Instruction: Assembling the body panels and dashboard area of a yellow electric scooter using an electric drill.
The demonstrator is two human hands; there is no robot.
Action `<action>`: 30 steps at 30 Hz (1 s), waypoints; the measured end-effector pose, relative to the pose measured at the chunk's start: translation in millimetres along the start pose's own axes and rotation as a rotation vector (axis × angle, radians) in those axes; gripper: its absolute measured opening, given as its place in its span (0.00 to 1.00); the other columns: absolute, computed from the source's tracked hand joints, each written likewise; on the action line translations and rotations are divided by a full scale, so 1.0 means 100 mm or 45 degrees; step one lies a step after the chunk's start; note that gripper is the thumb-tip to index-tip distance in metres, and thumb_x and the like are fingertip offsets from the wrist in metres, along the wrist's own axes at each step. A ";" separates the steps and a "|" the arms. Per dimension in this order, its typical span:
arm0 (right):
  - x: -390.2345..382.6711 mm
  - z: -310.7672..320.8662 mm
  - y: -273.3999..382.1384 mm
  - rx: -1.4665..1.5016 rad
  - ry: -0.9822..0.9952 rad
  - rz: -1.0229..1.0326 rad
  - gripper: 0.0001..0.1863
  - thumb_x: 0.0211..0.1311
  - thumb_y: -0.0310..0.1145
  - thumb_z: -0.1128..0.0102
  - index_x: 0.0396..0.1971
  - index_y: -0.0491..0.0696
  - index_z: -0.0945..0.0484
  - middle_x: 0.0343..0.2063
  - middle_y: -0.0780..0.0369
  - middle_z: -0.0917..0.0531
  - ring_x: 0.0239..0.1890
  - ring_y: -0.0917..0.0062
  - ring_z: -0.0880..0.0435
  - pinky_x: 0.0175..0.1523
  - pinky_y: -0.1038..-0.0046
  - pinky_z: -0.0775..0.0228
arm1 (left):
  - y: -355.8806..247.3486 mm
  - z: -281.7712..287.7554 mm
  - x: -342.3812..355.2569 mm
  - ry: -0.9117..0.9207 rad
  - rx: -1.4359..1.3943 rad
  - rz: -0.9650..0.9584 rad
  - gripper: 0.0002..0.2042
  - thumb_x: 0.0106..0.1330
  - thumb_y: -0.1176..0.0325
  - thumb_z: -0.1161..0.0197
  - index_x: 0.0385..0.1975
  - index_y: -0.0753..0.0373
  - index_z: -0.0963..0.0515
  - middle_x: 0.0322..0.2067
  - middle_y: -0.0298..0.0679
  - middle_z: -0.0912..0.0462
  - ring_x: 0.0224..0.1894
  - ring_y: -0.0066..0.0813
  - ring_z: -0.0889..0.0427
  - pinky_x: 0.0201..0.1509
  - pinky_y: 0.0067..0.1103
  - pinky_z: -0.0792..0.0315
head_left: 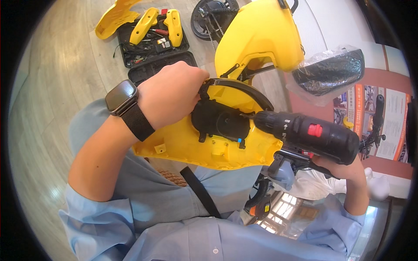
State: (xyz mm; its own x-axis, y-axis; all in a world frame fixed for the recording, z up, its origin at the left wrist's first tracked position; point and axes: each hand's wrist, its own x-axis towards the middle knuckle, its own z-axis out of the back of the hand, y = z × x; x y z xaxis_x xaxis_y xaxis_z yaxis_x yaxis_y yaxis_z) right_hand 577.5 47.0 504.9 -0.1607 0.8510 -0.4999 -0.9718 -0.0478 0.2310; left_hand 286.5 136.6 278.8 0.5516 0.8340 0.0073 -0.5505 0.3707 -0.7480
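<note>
A curved yellow plastic panel (174,148) lies across my lap, inner side up, with a black housing (217,119) set into it and a black curved trim strip (244,90) along its far side. My left hand (174,89) is closed at the panel's far left edge, beside the end of the strip; its fingertips are hidden. In my right hand (342,167) is a black cordless drill (309,132) with a red switch, held sideways. Its bit (247,115) points left at the right edge of the housing, and contact cannot be made out.
An open black toolbox (126,54) with tools and yellow parts stands on the floor at far left. Beyond the panel are a wheel (209,21) and a large yellow body shell (257,35). A plastic-wrapped black seat (328,73) lies at right, near a printed poster (389,126).
</note>
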 end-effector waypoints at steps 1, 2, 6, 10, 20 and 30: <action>0.01 -0.04 -0.01 0.000 0.000 0.003 0.25 0.39 0.26 0.25 0.44 0.48 0.20 0.41 0.59 0.18 0.45 0.65 0.21 0.55 0.67 0.33 | 0.01 -0.01 -0.01 -0.024 -0.003 -0.001 0.14 0.56 0.73 0.36 0.43 0.66 0.22 0.32 0.52 0.18 0.42 0.51 0.20 0.48 0.36 0.25; 0.01 -0.10 -0.02 -0.023 -0.001 0.027 0.26 0.39 0.26 0.24 0.44 0.48 0.20 0.42 0.59 0.18 0.45 0.65 0.21 0.54 0.67 0.33 | 0.01 -0.02 -0.02 -0.048 -0.005 -0.002 0.14 0.56 0.73 0.36 0.43 0.66 0.22 0.33 0.52 0.18 0.41 0.51 0.20 0.48 0.36 0.25; -0.18 -0.18 -0.11 -0.158 -0.020 0.191 0.27 0.39 0.29 0.23 0.45 0.48 0.21 0.44 0.59 0.19 0.46 0.66 0.21 0.53 0.67 0.33 | -0.02 0.03 0.02 0.033 -0.024 0.005 0.15 0.56 0.73 0.36 0.44 0.66 0.22 0.34 0.52 0.18 0.42 0.51 0.20 0.48 0.36 0.25; -0.35 -0.15 -0.07 -0.022 0.023 0.266 0.24 0.42 0.28 0.26 0.44 0.46 0.20 0.42 0.58 0.17 0.44 0.65 0.18 0.51 0.68 0.31 | -0.05 0.02 0.02 -0.006 0.009 -0.030 0.16 0.56 0.73 0.35 0.46 0.66 0.23 0.34 0.52 0.18 0.42 0.51 0.20 0.49 0.36 0.25; -0.28 -0.81 -0.27 0.114 0.014 0.268 0.25 0.41 0.30 0.24 0.44 0.46 0.21 0.37 0.59 0.17 0.37 0.67 0.19 0.48 0.69 0.30 | -0.06 0.03 -0.01 -0.055 -0.008 -0.091 0.16 0.56 0.73 0.34 0.45 0.67 0.23 0.34 0.52 0.18 0.42 0.51 0.20 0.48 0.35 0.25; -0.33 -0.89 -0.45 0.529 0.184 -0.028 0.22 0.46 0.24 0.28 0.45 0.45 0.21 0.40 0.60 0.17 0.42 0.71 0.18 0.51 0.70 0.27 | -0.04 -0.03 -0.03 -0.126 0.064 -0.195 0.18 0.56 0.72 0.34 0.47 0.66 0.23 0.33 0.52 0.18 0.41 0.51 0.21 0.49 0.35 0.26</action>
State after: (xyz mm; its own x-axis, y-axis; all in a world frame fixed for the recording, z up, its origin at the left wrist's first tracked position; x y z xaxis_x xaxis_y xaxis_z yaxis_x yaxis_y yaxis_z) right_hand 611.4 -25.1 436.8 -0.1921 0.7661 -0.6134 -0.8278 0.2092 0.5205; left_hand 289.0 131.5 279.9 0.5682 0.8016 0.1857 -0.4967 0.5141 -0.6993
